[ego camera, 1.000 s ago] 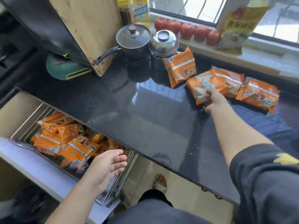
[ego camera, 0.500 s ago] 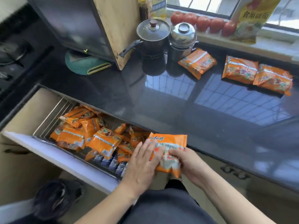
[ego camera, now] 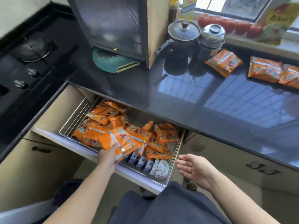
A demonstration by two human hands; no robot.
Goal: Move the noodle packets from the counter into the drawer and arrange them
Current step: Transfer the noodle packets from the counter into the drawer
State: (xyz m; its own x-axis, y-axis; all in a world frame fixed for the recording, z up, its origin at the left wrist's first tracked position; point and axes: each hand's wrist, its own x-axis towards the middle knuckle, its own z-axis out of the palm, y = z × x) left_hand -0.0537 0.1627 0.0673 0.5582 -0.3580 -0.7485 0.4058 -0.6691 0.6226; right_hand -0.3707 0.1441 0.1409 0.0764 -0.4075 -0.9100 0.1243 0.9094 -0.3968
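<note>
Here the left hand (ego camera: 107, 156) grips an orange noodle packet (ego camera: 122, 141) over the packets heaped in the open drawer (ego camera: 90, 153); the right hand (ego camera: 195, 171) hangs open beside it, holding nothing, while three packets (ego camera: 265, 71) lie on the counter (ego camera: 186, 102)

Left hand (ego camera: 108, 156) reaches forward with a closed grip, right hand (ego camera: 195, 171) hangs relaxed, palm up, fingers straight

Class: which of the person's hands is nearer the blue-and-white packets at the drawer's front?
Left. The left hand holds an orange noodle packet just beside the blue-and-white packets; the right hand hovers outside the drawer.
</note>
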